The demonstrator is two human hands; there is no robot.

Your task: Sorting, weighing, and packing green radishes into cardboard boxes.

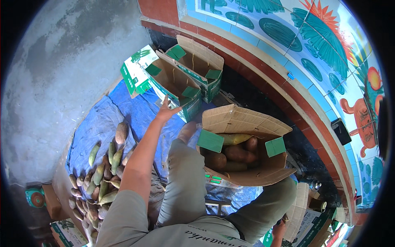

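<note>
My left hand point(166, 111) is stretched forward, thumb and fingers apart. It is at the near side of an open cardboard box point(192, 108) with green flaps; I cannot tell whether it touches the cardboard. No vegetable shows inside that box. Between my knees stands another open cardboard box point(230, 118), holding several long reddish-brown and green radish-like vegetables point(238, 154). My right hand point(279, 229) is low at the right, beside my leg and some cardboard. Its fingers are mostly hidden.
A heap of similar vegetables point(101, 181) lies at the left on a blue tarp point(96, 119). Behind the near boxes stands another open box point(195, 61). A painted tile wall point(284, 33) curves along the right, with a dark phone-like object point(341, 131) by it. Cardboard point(314, 226) lies lower right.
</note>
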